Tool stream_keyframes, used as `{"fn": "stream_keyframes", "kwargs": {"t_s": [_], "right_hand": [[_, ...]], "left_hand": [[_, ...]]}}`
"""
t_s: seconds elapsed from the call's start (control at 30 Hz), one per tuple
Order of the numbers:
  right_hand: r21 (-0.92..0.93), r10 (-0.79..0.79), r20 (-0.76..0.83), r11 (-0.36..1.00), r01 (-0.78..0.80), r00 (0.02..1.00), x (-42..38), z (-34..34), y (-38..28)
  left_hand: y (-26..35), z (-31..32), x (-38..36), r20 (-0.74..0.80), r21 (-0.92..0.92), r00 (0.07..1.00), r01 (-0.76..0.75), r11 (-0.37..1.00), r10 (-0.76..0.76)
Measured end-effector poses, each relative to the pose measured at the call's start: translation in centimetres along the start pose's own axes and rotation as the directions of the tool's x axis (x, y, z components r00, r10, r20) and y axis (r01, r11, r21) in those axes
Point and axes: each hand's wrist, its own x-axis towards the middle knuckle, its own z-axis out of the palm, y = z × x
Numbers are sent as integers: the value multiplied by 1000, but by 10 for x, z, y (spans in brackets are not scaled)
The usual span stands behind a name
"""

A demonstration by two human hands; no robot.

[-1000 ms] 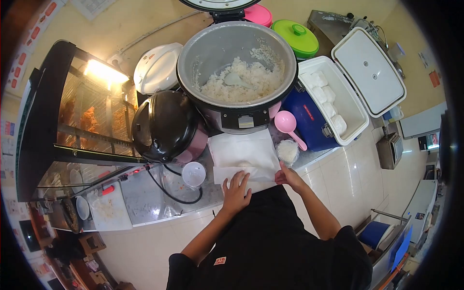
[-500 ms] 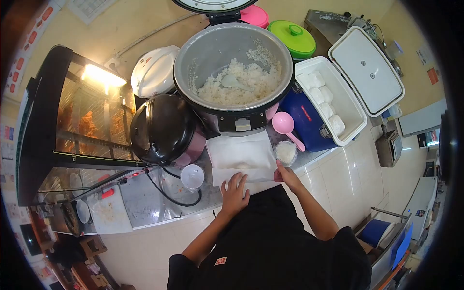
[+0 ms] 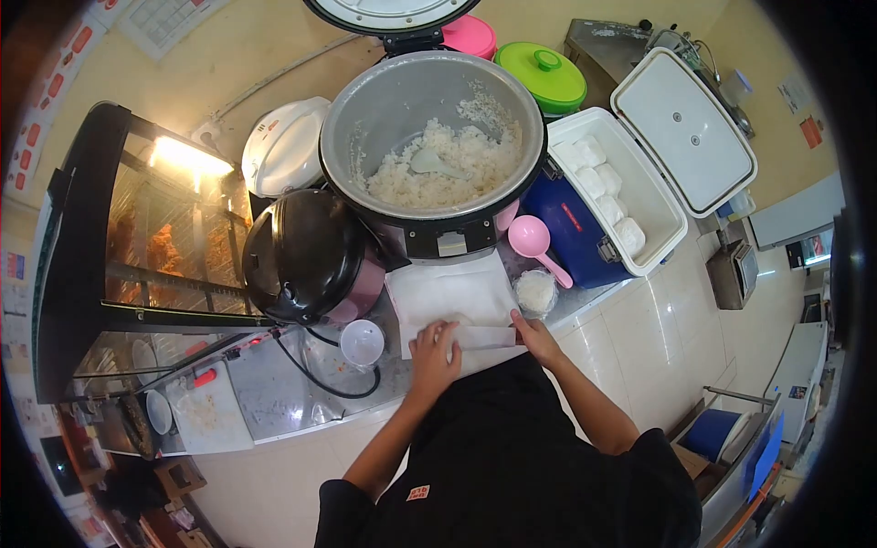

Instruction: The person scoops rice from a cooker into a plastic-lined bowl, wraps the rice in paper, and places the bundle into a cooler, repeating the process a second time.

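A sheet of white wrapping paper (image 3: 452, 288) lies on the metal counter in front of the large rice cooker, its near edge folded over into a flap. A pale lump, partly hidden, shows beside the fold. My left hand (image 3: 436, 358) has its bent fingers over the left part of the flap, gripping it. At the right end of the fold, my right hand (image 3: 537, 340) pinches the paper between thumb and fingers. Just beyond that hand sits a plastic-wrapped portion of rice (image 3: 535, 292), with a pink scoop (image 3: 530, 239) behind it.
The open rice cooker (image 3: 429, 215) holds rice and a paddle. Right of it stands a blue cooler (image 3: 585, 228) with several white wrapped bundles. On the left are a dark-lidded cooker (image 3: 301, 251), a white cup (image 3: 363, 342), a cable and a lit food warmer (image 3: 169, 219).
Both hands have lifted the paper's near edge and moved it slightly away from me, so the flap stands higher over the lump. The camera view has shifted slightly.
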Motion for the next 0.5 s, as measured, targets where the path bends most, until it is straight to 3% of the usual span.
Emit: {"fn": "stream_keyframes", "kwargs": {"t_s": [0.1,0.2,0.3,0.47,0.5], "right_hand": [[-77,-46,-28,996,44,999,-13,2,-13],[-108,-68,-51,992,63,996,-13,2,-10],[-44,-65,-40,997,63,997,-12,0,-6],[195,-114,-20,974,116,993,-12,4,1],[60,-140,-55,988,144,989,-19,5,-9]], "left_hand": [[-17,4,56,-78,-23,994,-84,996,82],[-37,25,102,-39,50,988,-149,987,151],[-46,38,119,102,262,989,-132,956,108],[-38,31,134,212,352,977,-82,933,6],[-39,30,136,228,346,974,-83,935,2]]}}
